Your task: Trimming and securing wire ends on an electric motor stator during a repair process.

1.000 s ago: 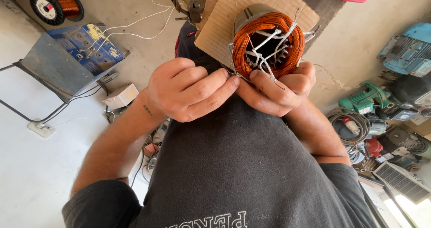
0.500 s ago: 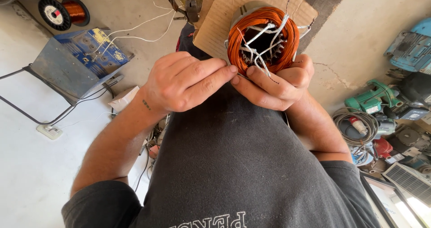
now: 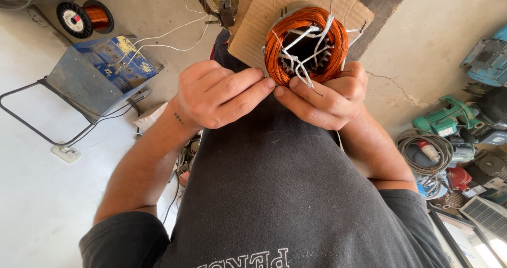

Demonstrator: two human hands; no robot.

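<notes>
Cardboard sheet [image 3: 274, 9] carries copper-wound stator [image 3: 306, 43]; concrete floor [image 3: 31, 204] bears wire spool [image 3: 84, 19], blue box [image 3: 97, 72].

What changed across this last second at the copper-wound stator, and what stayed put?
The left hand and right hand slid slightly down the stator, fingertips now meeting just under its coil. Nothing was grasped or released. The stator still sits on the cardboard.

Both forearms reach forward; the left hand [image 3: 219, 95] and right hand [image 3: 325, 99] are curled, their fingertips meeting at the middle.
</notes>
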